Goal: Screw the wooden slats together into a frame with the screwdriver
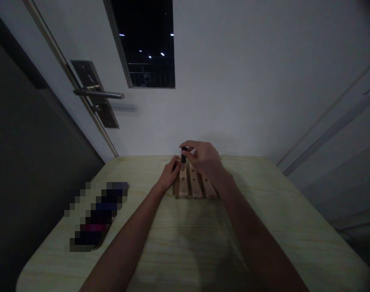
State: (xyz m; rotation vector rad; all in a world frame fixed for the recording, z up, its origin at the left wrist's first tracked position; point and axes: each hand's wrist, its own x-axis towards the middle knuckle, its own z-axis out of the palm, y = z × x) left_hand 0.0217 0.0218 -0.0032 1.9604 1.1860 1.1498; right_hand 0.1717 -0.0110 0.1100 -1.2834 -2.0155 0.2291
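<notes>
A small slatted wooden board (pixel 195 187) lies on the table, its pale slats dotted with dark holes. My right hand (pixel 205 158) pinches the black handle of a short screwdriver (pixel 183 155). The screwdriver stands upright with its tip at the far end of the leftmost slat. My left hand (pixel 170 173) grips the left side of the board, its fingertips close to the screwdriver's tip. Part of the board's right side is hidden behind my right hand and wrist.
A pale wood-grain table (pixel 179 251) reaches to a white door (pixel 233 81) with a metal handle (pixel 100 94) and a dark window (pixel 145 44). A pixelated dark oblong object (pixel 101 215) lies at the table's left. White panels stand on the right.
</notes>
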